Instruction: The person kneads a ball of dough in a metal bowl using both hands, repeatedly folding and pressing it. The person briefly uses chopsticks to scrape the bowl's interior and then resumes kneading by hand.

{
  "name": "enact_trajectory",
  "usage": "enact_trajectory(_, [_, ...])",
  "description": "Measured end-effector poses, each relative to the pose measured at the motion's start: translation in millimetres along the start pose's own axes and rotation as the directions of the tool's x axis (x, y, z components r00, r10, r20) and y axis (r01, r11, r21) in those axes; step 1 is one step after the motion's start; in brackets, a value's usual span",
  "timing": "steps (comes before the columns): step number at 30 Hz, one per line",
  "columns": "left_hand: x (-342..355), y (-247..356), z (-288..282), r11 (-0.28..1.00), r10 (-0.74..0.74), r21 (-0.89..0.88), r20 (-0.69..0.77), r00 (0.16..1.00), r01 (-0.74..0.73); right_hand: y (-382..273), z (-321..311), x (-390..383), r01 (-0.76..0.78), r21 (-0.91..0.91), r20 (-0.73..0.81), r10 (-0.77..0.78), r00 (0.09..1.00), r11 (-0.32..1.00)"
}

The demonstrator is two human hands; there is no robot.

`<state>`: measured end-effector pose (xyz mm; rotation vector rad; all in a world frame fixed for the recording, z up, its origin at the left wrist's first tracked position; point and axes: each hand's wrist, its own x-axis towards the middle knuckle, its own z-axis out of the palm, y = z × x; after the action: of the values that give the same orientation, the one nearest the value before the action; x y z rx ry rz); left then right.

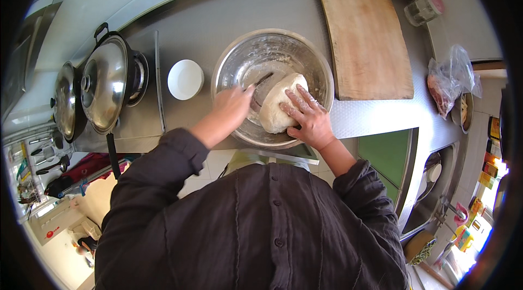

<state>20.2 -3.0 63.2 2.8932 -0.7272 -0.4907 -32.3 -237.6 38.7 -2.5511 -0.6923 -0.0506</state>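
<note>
Near the left end of the steel counter (199,28), a big round steel pot lid (103,85) is seen. A small round white bowl (186,79) is set to the right of it, between the front and back edges.

The left hand (229,107) is blurred, but it seems to be curled around a thin dark tool (265,78), whose tip is poked into a wide, round, shiny steel bowl (233,64). This bowl is set close to the counter's front edge.

A fat, pale lump of dough (279,106) is held in the right part of the bowl, tipped up a bit. The right hand (309,118) is laid on its right side, with the fingers spread wide and dusted with flour.

The dough looks soft but thick, and it is likely to be quite heavy. It will not be broken by a push, but it may be dented or stretched, and sticky spots may be met under the flour. It is best held from below with a flat palm and spread fingers, not pinched at one end.

Farther right, a flat tan wooden board (370,44) is laid toward the back edge.
</note>
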Motion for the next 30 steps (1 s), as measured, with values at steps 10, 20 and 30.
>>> enact_trajectory(10, [-1,-2,0,0.999,-0.04,0.016,0.047,0.998,0.04,-2,-1,3,-0.028,0.017,0.035,0.027,0.999,0.999])
enact_trajectory(20, [-25,-3,2,0.998,-0.03,0.059,0.014,0.999,0.029,-1,1,3,-0.014,0.0,0.035,0.014,0.999,1.0])
enact_trajectory(30, [-29,4,2,0.998,-0.054,0.016,0.072,0.996,0.053,-2,3,4,-0.012,0.001,0.009,0.012,1.0,1.0])
